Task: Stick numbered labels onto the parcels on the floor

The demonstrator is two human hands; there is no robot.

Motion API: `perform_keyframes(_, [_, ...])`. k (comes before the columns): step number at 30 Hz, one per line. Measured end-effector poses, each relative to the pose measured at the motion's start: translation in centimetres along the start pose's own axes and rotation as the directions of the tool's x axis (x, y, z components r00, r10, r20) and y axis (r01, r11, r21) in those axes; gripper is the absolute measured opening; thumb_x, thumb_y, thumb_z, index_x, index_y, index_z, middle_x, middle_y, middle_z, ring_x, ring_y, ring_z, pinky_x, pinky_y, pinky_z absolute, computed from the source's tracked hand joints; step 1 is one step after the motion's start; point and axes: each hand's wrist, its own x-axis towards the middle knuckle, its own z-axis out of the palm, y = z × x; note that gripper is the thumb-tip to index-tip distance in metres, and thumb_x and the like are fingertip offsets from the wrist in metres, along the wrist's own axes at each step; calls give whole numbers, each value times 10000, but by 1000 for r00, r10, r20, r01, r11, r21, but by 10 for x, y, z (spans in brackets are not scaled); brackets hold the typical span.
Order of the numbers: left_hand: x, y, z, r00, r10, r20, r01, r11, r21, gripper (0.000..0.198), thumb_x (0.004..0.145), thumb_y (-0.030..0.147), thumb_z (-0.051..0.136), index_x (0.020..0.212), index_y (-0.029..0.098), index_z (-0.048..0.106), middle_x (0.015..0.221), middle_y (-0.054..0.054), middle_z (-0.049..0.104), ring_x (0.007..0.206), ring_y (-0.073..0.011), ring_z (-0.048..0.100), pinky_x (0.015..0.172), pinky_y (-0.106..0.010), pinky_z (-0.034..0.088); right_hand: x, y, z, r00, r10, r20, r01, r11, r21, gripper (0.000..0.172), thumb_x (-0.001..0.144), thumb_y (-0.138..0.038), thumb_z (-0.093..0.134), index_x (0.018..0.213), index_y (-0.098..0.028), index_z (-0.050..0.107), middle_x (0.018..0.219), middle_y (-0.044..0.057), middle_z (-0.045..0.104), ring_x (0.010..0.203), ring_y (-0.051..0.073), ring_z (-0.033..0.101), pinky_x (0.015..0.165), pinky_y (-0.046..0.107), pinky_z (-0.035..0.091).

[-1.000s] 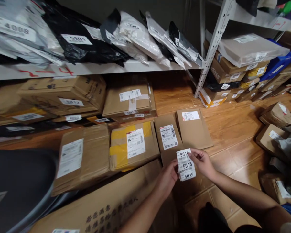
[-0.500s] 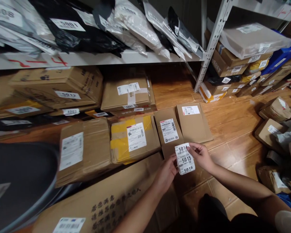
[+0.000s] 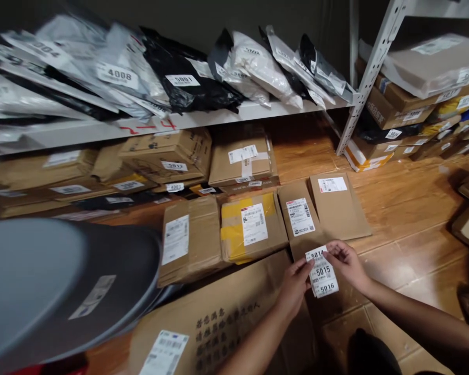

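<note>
Since half a second ago the view has swung to the left, so the shelf, the boxes and both hands sit further right in the picture, and more of a large dark round object [image 3: 62,291] fills the lower left; the hands have kept their hold on the label strip [image 3: 322,272]. That white strip, printed with the numbers 5014, 5015 and 5016 one under another, hangs upright between the two hands, just above the near end of a flat brown parcel [image 3: 303,221] lying on the wooden floor [image 3: 406,208]. At the strip's upper left corner the left hand [image 3: 295,284] has its fingertips pinched narrow on the edge, and the right hand [image 3: 346,263] pinches the top right part between thumb and fingers, also closed narrow on the paper. A second flat parcel [image 3: 338,205] lies touching the first on its right, and a box bound with yellow tape [image 3: 252,226] sits just to its left. Below the hands a long carton with dark printed characters [image 3: 219,323] runs toward the lower left. Behind these, cardboard boxes are stacked under a white shelf [image 3: 219,117] that carries black and grey mailer bags [image 3: 180,78] with numbered stickers.
</note>
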Motion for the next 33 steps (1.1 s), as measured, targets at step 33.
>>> perform_keyframes(33, [-16, 6, -21, 1000, -6, 7, 7, 992, -128, 473, 475, 371, 898, 854, 143, 730, 859, -99, 771, 735, -208, 700, 600, -269, 519, 1, -4, 19, 998, 65, -17, -65, 997, 50, 280, 695, -455, 742, 789, -205, 659, 662, -13, 662, 600, 132, 594, 619, 276, 496])
